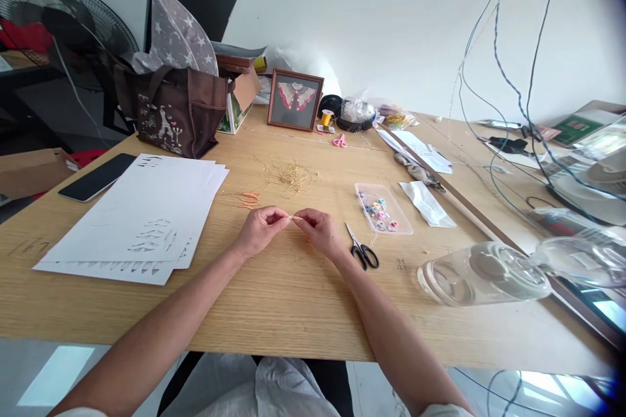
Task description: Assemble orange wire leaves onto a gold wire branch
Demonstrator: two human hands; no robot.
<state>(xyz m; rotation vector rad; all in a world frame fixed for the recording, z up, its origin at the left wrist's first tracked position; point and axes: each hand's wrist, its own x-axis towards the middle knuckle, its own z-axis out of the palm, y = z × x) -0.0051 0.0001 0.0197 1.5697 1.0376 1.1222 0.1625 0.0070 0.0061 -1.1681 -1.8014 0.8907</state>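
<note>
Inward of the worktop's [278, 303] near edge, the left hand [261, 229] and right hand [317, 228] pinch a small piece [292, 217], each grip closed at the fingertips, likely for control. Scissors [362, 251] lie beside, presumably within easy reach.

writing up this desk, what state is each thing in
Left hand: pinching a small piece
Right hand: pinching the same piece
Orange pieces: lying loose
Golden strands: tangled heap
Black-handled scissors: lying flat
Clear box: open, colourful items inside
Paper sheets: overlapping, top one drawn on
Picture frame: propped up
Brown bag: standing
Fan: running or not, unclear
</note>
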